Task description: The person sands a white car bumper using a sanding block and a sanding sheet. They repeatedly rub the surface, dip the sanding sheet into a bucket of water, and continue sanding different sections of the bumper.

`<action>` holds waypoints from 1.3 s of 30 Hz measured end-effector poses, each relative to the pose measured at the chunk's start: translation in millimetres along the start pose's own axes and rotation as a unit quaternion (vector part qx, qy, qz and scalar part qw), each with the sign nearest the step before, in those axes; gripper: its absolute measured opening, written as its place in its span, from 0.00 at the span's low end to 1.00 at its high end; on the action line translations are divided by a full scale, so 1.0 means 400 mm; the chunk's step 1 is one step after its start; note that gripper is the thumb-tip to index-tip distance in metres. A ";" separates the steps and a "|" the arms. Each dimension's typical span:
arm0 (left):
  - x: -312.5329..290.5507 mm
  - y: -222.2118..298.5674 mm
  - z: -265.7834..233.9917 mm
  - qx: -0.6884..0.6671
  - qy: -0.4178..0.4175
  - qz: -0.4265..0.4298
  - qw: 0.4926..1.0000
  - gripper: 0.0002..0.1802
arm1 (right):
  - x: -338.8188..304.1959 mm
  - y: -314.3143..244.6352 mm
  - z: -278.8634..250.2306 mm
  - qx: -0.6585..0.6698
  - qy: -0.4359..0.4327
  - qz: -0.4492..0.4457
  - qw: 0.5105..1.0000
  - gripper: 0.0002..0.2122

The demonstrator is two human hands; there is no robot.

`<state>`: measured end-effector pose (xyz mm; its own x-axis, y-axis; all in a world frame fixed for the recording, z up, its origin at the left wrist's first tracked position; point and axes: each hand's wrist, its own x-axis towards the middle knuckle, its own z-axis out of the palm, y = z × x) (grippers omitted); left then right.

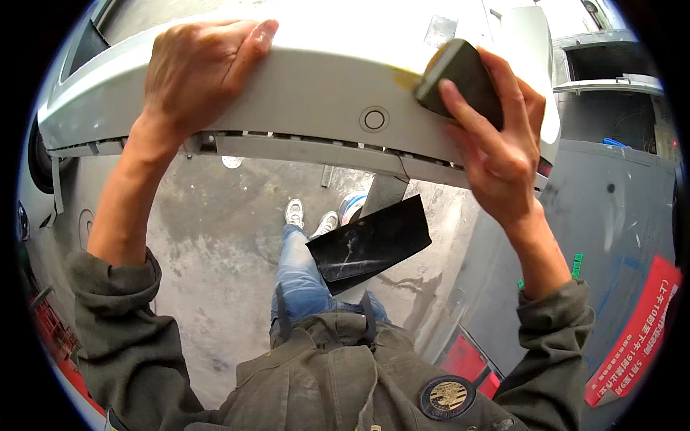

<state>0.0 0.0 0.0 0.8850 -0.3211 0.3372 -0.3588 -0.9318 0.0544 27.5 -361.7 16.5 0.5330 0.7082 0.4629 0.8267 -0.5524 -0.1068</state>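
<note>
A white car bumper (pixel 309 93) spans the view in front of me, with a round sensor (pixel 374 119) set in its face. My right hand (pixel 507 136) grips a dark grey-green sanding block (pixel 471 82), thumb on the near side and fingers over the far side. The block's left edge lies against the bumper beside a yellowish patch (pixel 406 77). Farther left, my left hand (pixel 198 75) rests closed on the bumper's upper edge. Its fingers curl out of sight, so whatever they hold, if anything, is hidden; the thumb points up and right.
Below the bumper, a black sheet (pixel 374 241) covers part of my legs. My shoes (pixel 295 212) stand on the stained concrete floor (pixel 208 215). At right are a grey surface (pixel 568 208) and a red printed banner (pixel 636 334). Part of another vehicle (pixel 32 187) shows at the left.
</note>
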 end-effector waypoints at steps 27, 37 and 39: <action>-0.011 -0.041 0.029 -0.009 0.067 0.031 0.997 0.29 | -0.109 0.071 -0.056 -0.033 0.005 0.043 0.999 0.26; 0.000 -0.020 0.007 0.022 0.038 0.036 0.998 0.28 | 0.003 -0.050 0.005 0.032 -0.068 -0.093 0.993 0.27; -0.006 -0.025 -0.001 0.016 0.031 0.031 0.999 0.28 | -0.022 -0.027 -0.001 0.020 -0.073 -0.099 0.992 0.28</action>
<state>1.4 10.0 -0.9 0.8413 -0.3677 0.3964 -0.4011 -0.9160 0.0015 13.8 -362.1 14.1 0.3771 0.8587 0.3471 0.9229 -0.3799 -0.0629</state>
